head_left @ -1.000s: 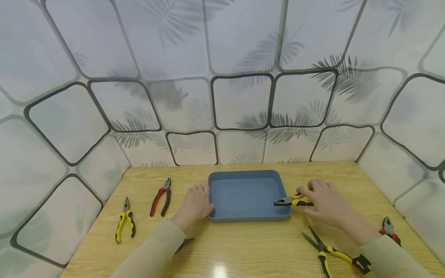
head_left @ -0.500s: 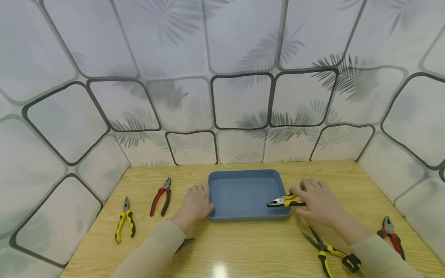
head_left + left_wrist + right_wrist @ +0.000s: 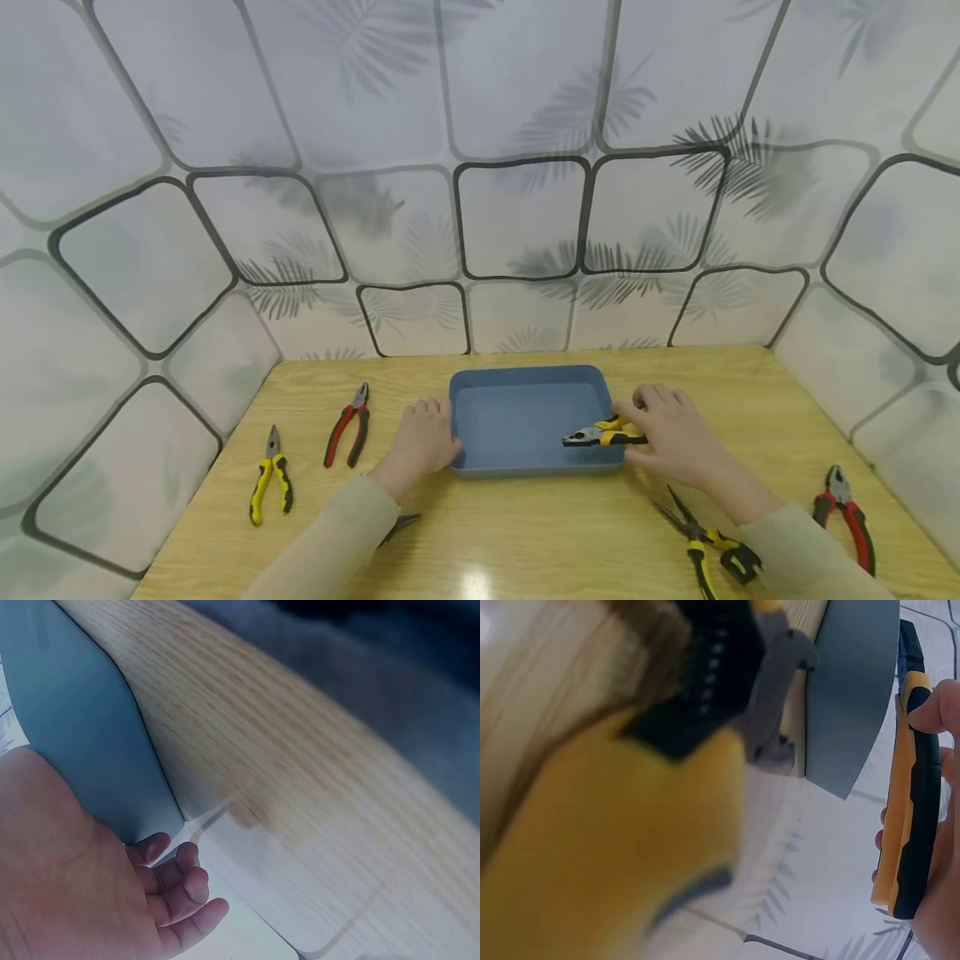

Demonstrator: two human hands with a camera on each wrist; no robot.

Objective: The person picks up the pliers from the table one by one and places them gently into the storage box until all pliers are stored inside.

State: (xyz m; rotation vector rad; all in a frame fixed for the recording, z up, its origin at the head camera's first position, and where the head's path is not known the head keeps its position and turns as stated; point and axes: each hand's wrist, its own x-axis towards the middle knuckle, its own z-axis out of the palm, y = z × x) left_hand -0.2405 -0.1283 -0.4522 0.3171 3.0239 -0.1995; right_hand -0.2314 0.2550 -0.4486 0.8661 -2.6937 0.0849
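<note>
My left hand [image 3: 422, 437] holds the left end of a shallow blue tray [image 3: 517, 417]. In the left wrist view its bent fingers [image 3: 184, 889] lie by the tray's outer wall [image 3: 94, 735]. My right hand [image 3: 675, 433] grips yellow-and-black combination pliers [image 3: 588, 437] by the handles. Their metal nose points left, above the front right part of the tray. From the right wrist, the same pliers [image 3: 911, 802] appear at the right side, with the thumb pressed on the handle near the head.
Yellow-black pliers [image 3: 272, 475] and red-black pliers [image 3: 348, 425] lie on the left. A dark pointed tip [image 3: 401, 525] sticks out beside the left sleeve. Spread long-nose pliers [image 3: 696, 537] and red-handled pliers [image 3: 843, 517] lie on the right. A patterned wall covering [image 3: 525, 221] surrounds the table.
My right hand has moved left with the pliers, bringing their nose further over the tray. The red-handled pliers at the right show more from behind the sleeve. My left hand stays put.
</note>
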